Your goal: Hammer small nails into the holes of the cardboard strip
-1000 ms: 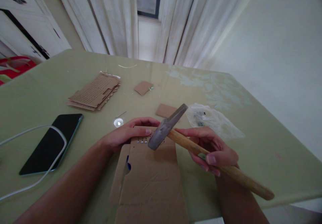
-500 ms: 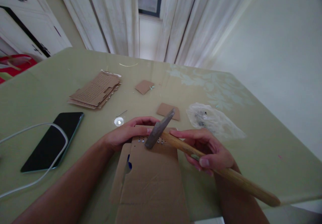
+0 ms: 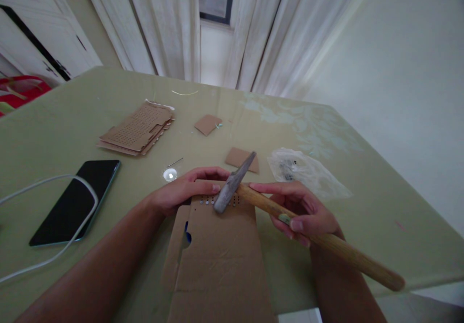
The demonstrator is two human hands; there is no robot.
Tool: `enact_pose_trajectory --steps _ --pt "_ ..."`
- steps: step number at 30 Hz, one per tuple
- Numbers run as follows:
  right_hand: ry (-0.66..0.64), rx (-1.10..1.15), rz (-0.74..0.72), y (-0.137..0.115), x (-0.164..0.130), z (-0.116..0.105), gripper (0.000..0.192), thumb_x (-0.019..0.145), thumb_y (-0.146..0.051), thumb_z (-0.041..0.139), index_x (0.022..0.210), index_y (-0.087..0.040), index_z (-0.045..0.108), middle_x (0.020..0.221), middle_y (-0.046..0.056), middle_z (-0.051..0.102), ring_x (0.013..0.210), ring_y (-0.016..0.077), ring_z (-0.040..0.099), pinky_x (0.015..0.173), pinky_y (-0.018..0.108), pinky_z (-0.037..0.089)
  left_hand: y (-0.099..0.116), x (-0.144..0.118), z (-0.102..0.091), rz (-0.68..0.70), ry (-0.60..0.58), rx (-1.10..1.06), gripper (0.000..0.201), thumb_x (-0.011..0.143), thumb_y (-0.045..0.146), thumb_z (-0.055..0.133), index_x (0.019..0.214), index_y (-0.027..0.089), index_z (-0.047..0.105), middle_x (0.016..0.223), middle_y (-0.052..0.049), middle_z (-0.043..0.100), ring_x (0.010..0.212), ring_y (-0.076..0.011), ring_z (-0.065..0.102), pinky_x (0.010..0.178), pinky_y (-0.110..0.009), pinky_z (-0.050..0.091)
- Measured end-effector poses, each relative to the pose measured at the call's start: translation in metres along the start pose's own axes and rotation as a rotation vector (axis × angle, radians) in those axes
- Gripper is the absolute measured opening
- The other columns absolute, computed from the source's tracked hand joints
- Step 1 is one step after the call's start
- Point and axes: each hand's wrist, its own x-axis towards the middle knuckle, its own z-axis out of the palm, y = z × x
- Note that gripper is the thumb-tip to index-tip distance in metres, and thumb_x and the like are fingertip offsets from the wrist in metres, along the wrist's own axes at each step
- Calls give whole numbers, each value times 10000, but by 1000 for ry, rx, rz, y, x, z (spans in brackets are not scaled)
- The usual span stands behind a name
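My right hand (image 3: 304, 212) grips the wooden handle of a hammer (image 3: 232, 187), index finger stretched along it. The grey metal head lies over the far end of a brown cardboard box (image 3: 221, 265); whether it touches cannot be told. Rows of small holes and silvery studs (image 3: 207, 201) run across that end, partly hidden by the hammer head. My left hand (image 3: 192, 187) is closed on the box's far left edge, thumb on top and fingers behind. A cut notch at the box's left side shows something blue (image 3: 187, 233).
A black phone (image 3: 76, 202) with a white cable (image 3: 87, 185) over it lies at left. Beyond are stacked perforated cardboard sheets (image 3: 137, 127), a small shiny disc (image 3: 170, 174), a needle-like rod (image 3: 175, 162), cardboard squares (image 3: 208, 124) and a clear plastic bag (image 3: 308, 170) with small dark pieces.
The hammer head has shifted slightly to the right over the box, and my right hand has moved up a little with it. My left hand stays on the box edge.
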Motion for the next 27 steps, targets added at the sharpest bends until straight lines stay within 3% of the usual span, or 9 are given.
enact_pose_trajectory --steps 6,10,19,27 --pt "22 27 -34 2 -2 3 780 864 -235 873 1591 -217 591 679 -31 610 461 72 456 375 109 454 1 0 1 32 -50 -27 345 835 302 888 1164 228 816 1063 -51 826 824 -188 747 712 -247 544" --pt "16 38 -81 -3 -5 4 728 888 -222 858 1573 -269 616 670 -44 600 428 54 385 372 104 431 0 0 0 41 -61 -4 353 856 282 858 1201 226 809 1134 -66 820 840 -189 750 715 -248 548" --pt "29 12 -64 -6 -10 0 747 823 -233 898 1532 -245 662 682 -25 587 483 79 430 355 111 348 2 1 -2 47 -84 70 382 867 306 840 1239 229 804 1284 -89 792 996 -241 763 814 -287 581" --pt "53 5 -29 -4 -14 -2 737 836 -266 888 1530 -173 656 665 -16 609 436 63 415 339 108 359 1 0 -2 57 -94 55 368 879 310 832 1239 239 805 1318 -89 782 1058 -256 763 875 -307 585"
